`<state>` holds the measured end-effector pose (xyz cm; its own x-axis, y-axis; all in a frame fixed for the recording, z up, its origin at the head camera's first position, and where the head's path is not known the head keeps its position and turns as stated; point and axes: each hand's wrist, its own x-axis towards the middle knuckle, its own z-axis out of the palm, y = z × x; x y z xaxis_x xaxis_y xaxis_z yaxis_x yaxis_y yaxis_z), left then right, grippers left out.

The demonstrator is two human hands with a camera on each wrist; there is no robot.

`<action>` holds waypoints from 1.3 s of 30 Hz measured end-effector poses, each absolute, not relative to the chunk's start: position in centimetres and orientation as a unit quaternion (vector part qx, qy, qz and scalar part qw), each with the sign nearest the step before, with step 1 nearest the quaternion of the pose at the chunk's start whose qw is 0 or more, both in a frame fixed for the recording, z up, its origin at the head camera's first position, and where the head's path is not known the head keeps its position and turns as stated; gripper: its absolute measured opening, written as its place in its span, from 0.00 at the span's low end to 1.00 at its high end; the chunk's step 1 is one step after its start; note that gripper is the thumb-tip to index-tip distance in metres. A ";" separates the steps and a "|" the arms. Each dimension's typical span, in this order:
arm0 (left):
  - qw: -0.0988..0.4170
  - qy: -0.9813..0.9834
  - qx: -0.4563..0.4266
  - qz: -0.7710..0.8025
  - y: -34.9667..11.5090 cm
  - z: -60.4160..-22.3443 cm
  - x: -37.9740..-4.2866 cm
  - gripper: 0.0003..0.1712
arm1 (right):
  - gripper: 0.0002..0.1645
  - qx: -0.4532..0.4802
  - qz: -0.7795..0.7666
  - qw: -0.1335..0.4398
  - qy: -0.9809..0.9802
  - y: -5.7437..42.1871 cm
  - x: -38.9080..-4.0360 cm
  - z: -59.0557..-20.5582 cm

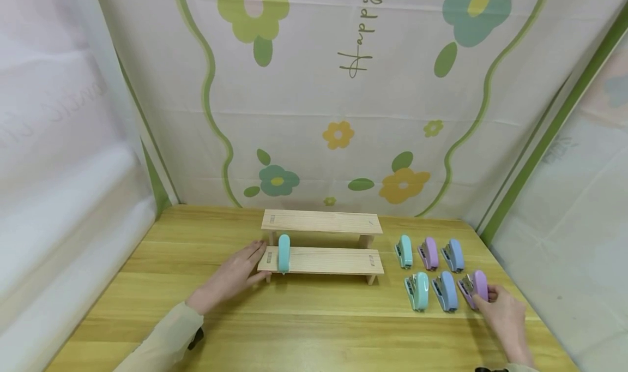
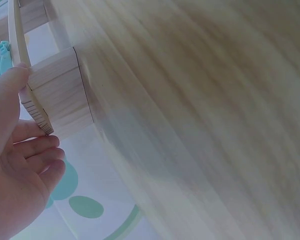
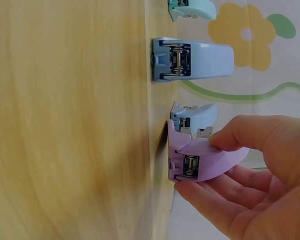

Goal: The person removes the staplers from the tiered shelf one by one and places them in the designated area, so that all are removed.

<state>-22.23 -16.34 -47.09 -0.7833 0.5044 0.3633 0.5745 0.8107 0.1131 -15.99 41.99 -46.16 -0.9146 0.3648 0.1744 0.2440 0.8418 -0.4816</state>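
At the right side of the table my right hand (image 1: 505, 312) pinches a purple stapler (image 1: 473, 288) between thumb and fingers. Seen from the right wrist, this stapler (image 3: 202, 157) tilts, and its base seems slightly off the tabletop. My left hand (image 1: 239, 268) holds the left end of a two-step wooden shelf (image 1: 324, 260), with the thumb at the front edge and the fingers farther back. The left wrist view has the thumb and fingers around the board's end (image 2: 37, 112). A teal stapler (image 1: 284, 253) rests on the lower step, near its left end.
Beside the held stapler stand a blue stapler (image 1: 445, 292) and a teal one (image 1: 418, 292). Behind them is a row of teal (image 1: 404, 252), purple (image 1: 429, 253) and blue (image 1: 453, 256) staplers. Flower-printed cloth (image 1: 304, 88) encloses the wooden table (image 1: 314, 328) at the back and sides.
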 end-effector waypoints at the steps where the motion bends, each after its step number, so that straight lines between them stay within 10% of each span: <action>1: 0.160 -0.938 -0.287 -0.109 -16.3 -47.1 -22.2 0.43 | 0.28 -0.161 0.234 0.130 -0.950 42.0 -16.0 -46.2; 39: 0.170 -0.936 -0.289 -0.104 -16.4 -47.3 -22.4 0.44 | 0.27 -0.155 0.244 0.130 -0.948 42.4 -15.8 -46.8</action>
